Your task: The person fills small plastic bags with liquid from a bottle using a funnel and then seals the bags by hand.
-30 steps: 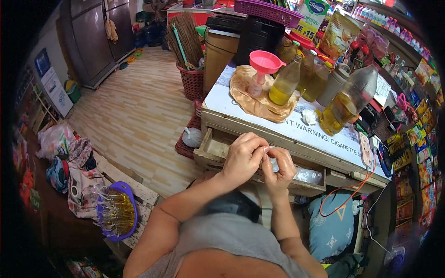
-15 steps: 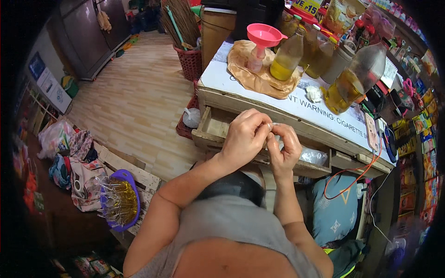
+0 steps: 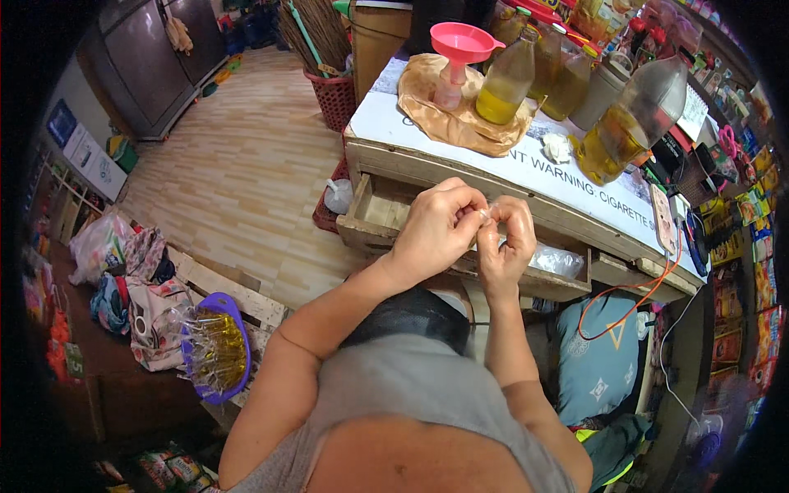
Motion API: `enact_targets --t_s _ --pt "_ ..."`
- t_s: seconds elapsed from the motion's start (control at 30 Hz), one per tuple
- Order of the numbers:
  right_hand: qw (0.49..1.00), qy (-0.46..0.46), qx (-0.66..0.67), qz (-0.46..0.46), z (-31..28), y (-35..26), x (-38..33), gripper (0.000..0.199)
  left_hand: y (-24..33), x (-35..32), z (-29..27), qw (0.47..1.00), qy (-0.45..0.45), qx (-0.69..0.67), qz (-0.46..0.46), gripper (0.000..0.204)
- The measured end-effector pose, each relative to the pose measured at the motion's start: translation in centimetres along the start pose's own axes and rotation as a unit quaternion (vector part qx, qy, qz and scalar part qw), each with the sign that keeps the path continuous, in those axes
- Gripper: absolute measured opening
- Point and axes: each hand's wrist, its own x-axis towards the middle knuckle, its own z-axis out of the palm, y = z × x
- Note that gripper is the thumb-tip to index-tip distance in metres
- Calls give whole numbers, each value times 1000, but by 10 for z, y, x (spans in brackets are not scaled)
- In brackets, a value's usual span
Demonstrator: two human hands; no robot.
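A purple tray [image 3: 239, 327] bears filled clear packets [image 3: 212, 349]. Left hand [image 3: 436, 234]: thumb and fingertips pinch clear film [image 3: 487, 212], shape indistinct. Film position: between both hands, off the counter's [image 3: 380, 123] front edge, above the open drawer [image 3: 384, 203]. Expected handling: light, limp, slippery, easily torn; grip at the edge. Right hand [image 3: 507, 246]: fingertips pinch the same film.

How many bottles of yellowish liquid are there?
5: a clear bottle on brown paper; a large bottle at right; behind, a green-capped bottle, a pale-capped bottle and a yellow-capped bottle. More may be hidden.
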Motion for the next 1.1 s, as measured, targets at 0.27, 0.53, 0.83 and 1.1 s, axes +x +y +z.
enact_targets --t_s 0.27,0.53,0.83,1.1 --pt "985 -42 137 90 -11 3 1 6 -19 3 4 951 -97 -280 -90 9" --pt "997 -24 -68 32 -18 -4 5 6 -27 1 13 892 -54 -408 -186 11" --pt "993 -74 -35 87 -28 -9 15 5 -17 2 25 997 50 -35 43 4" --pt "995 -58 -69 34 -18 3 9 5 -13 3 21 994 35 68 73 5"
